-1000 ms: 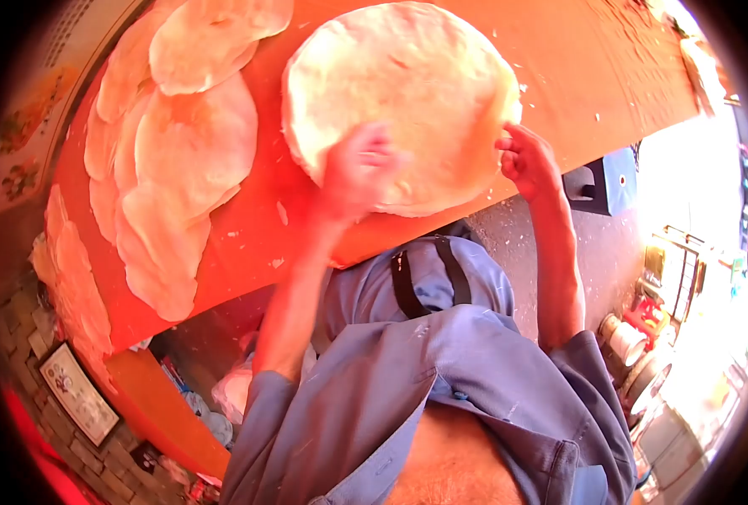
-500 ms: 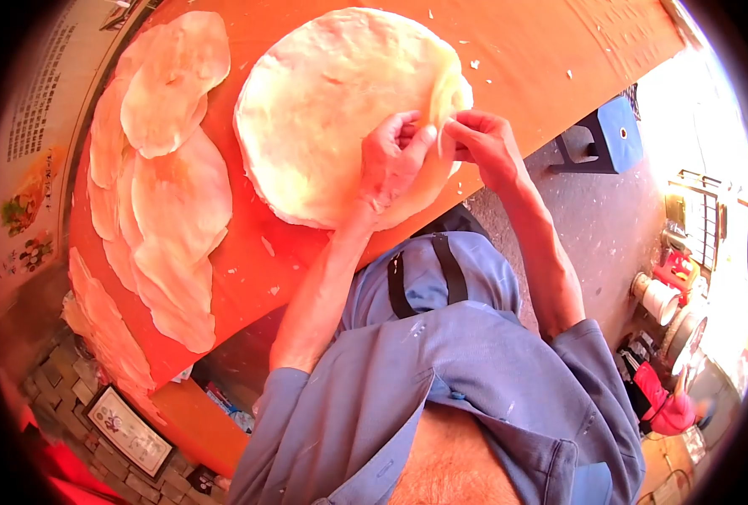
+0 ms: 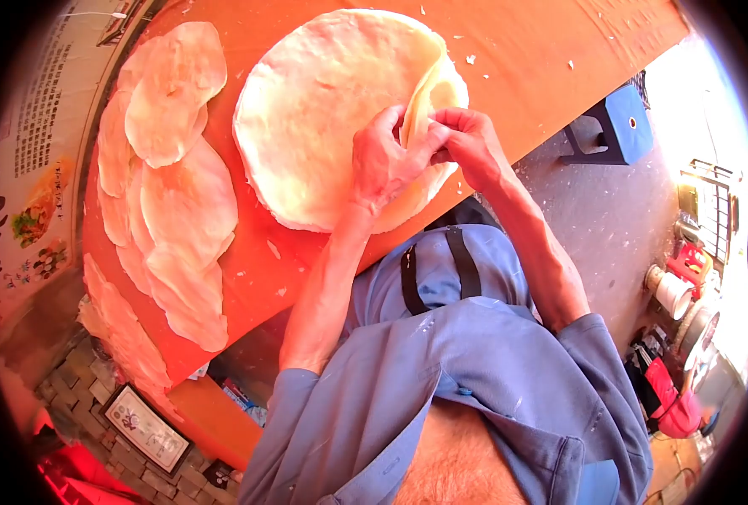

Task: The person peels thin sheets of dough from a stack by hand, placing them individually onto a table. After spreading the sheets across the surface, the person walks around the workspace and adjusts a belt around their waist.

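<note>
The thin flap [image 3: 425,91] had folded farther inward, baring more of the round dough [image 3: 323,118], as I kept left hand [image 3: 379,165] and right hand [image 3: 476,150] nearly closed, pinching it.

Worktop [image 3: 551,76]: before me, reaching away to the left and right.
Dough round [image 3: 323,109]: on the worktop, in front of me.
Overlapping dough sheets [image 3: 184,219]: on the worktop, left of the round and apart from it.
Outer dough sheets [image 3: 130,328]: farther left, along the worktop's edge.
Poster [image 3: 37,160]: beyond the worktop, on my left.
Framed picture [image 3: 148,429]: left of me, past the worktop's near corner.
Stool [image 3: 628,124]: on the floor [image 3: 593,210], right of the worktop.
Bucket [image 3: 672,291]: off to my right, nearer me than the stool.
</note>
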The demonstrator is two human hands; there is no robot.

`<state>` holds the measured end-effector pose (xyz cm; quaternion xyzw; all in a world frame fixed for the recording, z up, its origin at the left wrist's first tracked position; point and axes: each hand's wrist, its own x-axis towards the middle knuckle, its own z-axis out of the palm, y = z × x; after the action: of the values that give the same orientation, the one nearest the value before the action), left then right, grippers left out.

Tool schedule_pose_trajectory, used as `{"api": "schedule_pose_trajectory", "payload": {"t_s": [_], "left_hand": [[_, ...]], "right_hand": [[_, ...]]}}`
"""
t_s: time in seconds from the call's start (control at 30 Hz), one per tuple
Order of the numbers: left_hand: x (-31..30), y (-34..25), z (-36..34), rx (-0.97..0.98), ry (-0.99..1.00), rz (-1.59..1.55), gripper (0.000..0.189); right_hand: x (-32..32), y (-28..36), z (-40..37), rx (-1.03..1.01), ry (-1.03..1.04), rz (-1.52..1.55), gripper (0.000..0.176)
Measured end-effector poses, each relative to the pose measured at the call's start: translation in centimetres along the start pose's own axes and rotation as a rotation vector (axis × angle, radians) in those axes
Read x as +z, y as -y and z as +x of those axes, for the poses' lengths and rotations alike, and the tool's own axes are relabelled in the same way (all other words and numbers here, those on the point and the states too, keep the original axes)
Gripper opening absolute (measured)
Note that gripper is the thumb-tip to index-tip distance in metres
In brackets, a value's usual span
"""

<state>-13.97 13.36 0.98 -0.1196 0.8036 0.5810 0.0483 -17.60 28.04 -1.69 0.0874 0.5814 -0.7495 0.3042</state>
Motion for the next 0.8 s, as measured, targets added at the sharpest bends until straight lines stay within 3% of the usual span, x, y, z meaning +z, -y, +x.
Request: {"api": "schedule_pose_trajectory", "payload": {"t_s": [0.13, 0.23, 0.33, 0.43, 0.5, 0.57, 0.63, 0.7, 0.8], "left_hand": [[-1.2, 1.7, 1.1, -0.169, -0.05, 0.017, 0.027], [-3.4, 4.7, 1.6, -0.178, -0.154, -0.586, 0.024], [-6.8, 4.1, 1.0, -0.188, -0.211, -0.759, 0.023], [-6.7, 2.1, 0.2, -0.12, -0.207, -0.502, 0.017], [-6.5, 0.4, 0.2, 0.016, -0.224, -0.159, 0.016], [-8.0, -2.7, -0.4, 0.071, -0.191, -0.067, 0.007], [-12.6, -3.8, -1.2, 0.224, -0.358, -0.035, 0.006], [-17.5, -6.2, -5.0, 0.204, -0.577, -0.362, 0.014], [-25.2, -6.4, -12.0, 0.16, -0.915, -0.398, 0.035]], "right_hand": [[-0.8, -0.2, -0.2, -0.023, -0.054, -0.042, 0.025], [-3.6, -0.6, -0.5, -0.013, -0.143, -0.116, 0.023], [-4.1, -0.4, -0.8, 0.029, -0.185, -0.244, 0.025], [-2.6, 0.0, -0.9, -0.039, -0.241, -0.433, 0.03], [-2.9, -0.9, -0.2, -0.066, -0.203, -0.513, 0.029], [-3.2, -1.3, -0.2, -0.094, -0.179, -0.469, 0.027], [-3.8, -1.4, 0.0, -0.067, -0.155, -0.474, 0.026], [-3.5, -1.1, -0.2, -0.068, -0.145, -0.439, 0.023], [-3.4, -1.1, 0.0, -0.079, -0.14, -0.47, 0.023]]}}
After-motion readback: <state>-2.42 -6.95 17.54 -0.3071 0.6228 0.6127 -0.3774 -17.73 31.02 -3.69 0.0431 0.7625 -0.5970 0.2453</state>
